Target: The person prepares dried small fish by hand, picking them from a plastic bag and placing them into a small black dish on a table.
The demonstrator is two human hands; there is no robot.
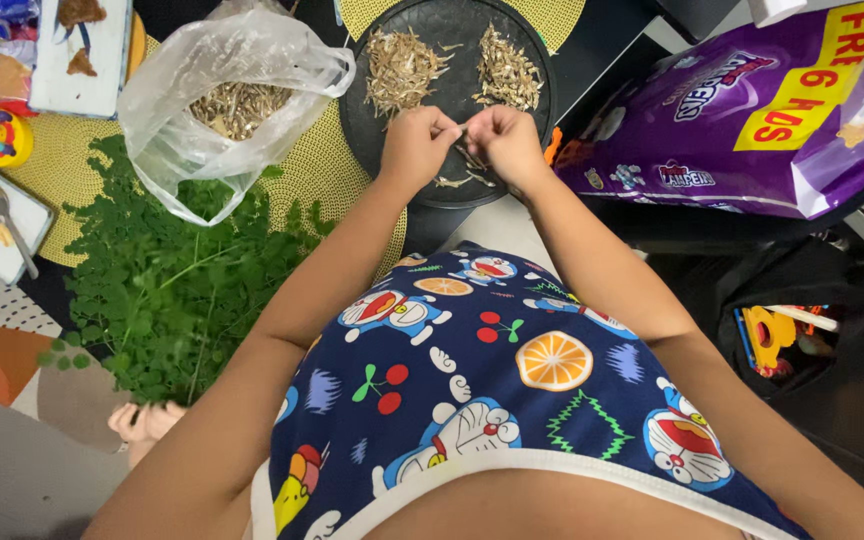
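— Head view: what are the hands doing?
— The left hand [417, 145] and right hand [505, 140] meet fingertip to fingertip over the near edge of a dark plate [372, 125]. Both grips are pinched shut on a small dried fish [462, 128] between them, though it's tiny, so I may be misjudging which fingers hold it.
— And around the grip?
— Just beyond it, two fish piles [402, 68] on the plate; scraps [457, 180] lie just below it. Left of the grip, a plastic bag [222, 90] of fish, with green leaves [172, 290] nearer the person.
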